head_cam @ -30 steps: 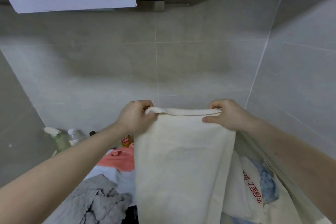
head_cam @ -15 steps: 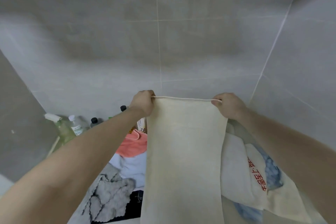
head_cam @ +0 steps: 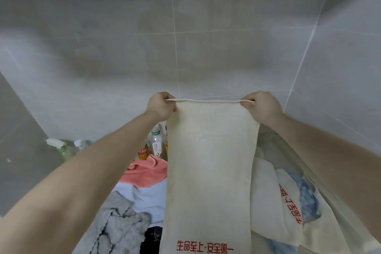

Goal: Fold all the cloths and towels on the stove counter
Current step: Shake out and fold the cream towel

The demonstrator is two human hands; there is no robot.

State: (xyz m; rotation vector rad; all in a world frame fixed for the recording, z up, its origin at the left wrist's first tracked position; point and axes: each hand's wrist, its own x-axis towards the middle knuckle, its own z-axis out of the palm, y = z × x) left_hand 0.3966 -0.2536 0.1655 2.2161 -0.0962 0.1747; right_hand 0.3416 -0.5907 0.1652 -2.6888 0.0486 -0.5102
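Towel [head_cam: 208, 171] hangs flat before the tiled wall [head_cam: 206, 47], stretched between your hands: your left hand [head_cam: 159, 107] pinches its top left corner, your right hand [head_cam: 261, 107] pinches the top right, fingers curled over the hem.

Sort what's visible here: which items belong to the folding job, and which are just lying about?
Job: cream towel pinched by left hand and right hand; pink cloth; grey towel; white printed towel.

Lying about: drink bottles; spray bottle.
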